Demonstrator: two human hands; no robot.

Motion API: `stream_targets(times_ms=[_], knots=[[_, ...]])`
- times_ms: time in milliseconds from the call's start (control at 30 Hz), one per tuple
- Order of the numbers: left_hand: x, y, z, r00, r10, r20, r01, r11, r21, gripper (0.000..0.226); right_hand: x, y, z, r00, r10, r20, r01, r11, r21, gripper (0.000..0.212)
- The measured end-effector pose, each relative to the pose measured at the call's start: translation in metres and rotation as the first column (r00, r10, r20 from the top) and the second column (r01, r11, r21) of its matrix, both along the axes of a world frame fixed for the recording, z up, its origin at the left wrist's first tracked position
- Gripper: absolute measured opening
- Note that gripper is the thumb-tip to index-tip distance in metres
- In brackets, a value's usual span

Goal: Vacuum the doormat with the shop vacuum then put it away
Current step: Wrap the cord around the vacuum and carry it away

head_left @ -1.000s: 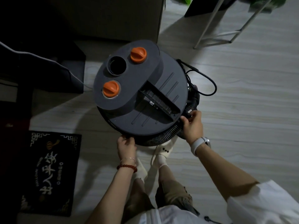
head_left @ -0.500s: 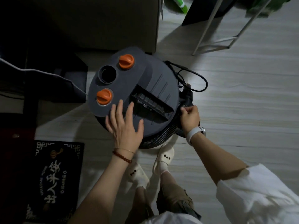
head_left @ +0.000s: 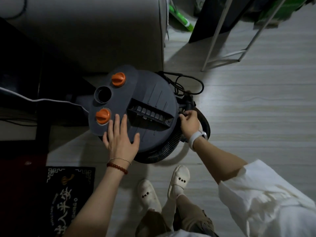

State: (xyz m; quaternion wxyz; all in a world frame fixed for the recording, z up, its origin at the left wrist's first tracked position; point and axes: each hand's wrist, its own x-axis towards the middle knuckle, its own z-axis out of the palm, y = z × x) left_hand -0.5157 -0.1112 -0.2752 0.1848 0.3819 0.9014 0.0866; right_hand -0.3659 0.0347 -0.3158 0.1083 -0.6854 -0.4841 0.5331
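While left hand (head_left: 119,141) presses flat, vac (head_left: 136,106) handle runs left-right.

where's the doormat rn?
Head view, bottom left: the black doormat lies flat on the floor, left of the left forearm and below-left of the shop vacuum. It is apart from the vacuum, and neither hand touches it.

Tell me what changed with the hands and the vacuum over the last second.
The left hand left the lower rim of the shop vacuum and now lies flat, fingers spread, on its lid. The right hand stayed gripping the hose end at the vacuum's right side. The doormat stayed put.
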Motion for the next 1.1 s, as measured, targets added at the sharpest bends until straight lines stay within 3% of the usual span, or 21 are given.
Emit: stream_targets(times_ms=[100,200,267,333,400,467,567,833,1000,1100], knots=[[-0.004,0.001,0.001,1.0,0.004,0.021,-0.005,1.0,0.028,0.072,0.004,-0.019,0.003,0.994,-0.051,-0.098,0.058,0.996,0.068,0.041],[-0.013,-0.002,0.002,1.0,0.008,0.026,-0.011,0.995,0.101,0.066,0.003,-0.021,0.014,0.998,0.064,-0.019,-0.056,0.962,0.269,0.044],[-0.022,-0.005,0.004,0.999,0.037,-0.002,-0.037,0.991,0.129,0.066,-0.009,-0.024,0.023,0.967,0.226,0.116,-0.253,0.842,0.477,0.041],[-0.034,-0.006,0.002,0.999,0.052,-0.012,-0.05,0.994,0.094,0.064,-0.032,-0.027,0.029,0.868,0.424,0.258,-0.492,0.661,0.567,0.047],[-0.048,-0.005,-0.002,0.999,0.041,0.023,-0.042,0.999,0.02,0.063,-0.06,-0.028,0.033,0.728,0.564,0.389,-0.677,0.507,0.533,0.055],[-0.062,-0.004,-0.008,0.998,0.001,0.061,0.0,1.0,-0.017,0.065,-0.081,-0.026,0.034,0.615,0.626,0.479,-0.786,0.44,0.435,0.059],[-0.072,-0.002,-0.014,0.993,-0.06,0.098,0.06,0.998,0.004,0.066,-0.091,-0.023,0.032,0.586,0.576,0.57,-0.81,0.437,0.391,0.06],[-0.062,-0.013,-0.023,0.98,-0.189,0.056,0.187,0.982,0.043,0.061,-0.064,-0.037,0.04,0.603,0.529,0.597,-0.794,0.465,0.391,0.059],[-0.047,-0.014,-0.024,0.913,-0.407,0.029,0.407,0.913,0.003,0.06,-0.018,-0.067,0.036,0.682,0.475,0.556,-0.718,0.577,0.389,0.058],[-0.03,0.002,-0.022,0.813,-0.579,0.059,0.58,0.814,-0.007,0.06,0.019,-0.086,0.038,0.759,0.384,0.526,-0.621,0.669,0.408,0.057]])
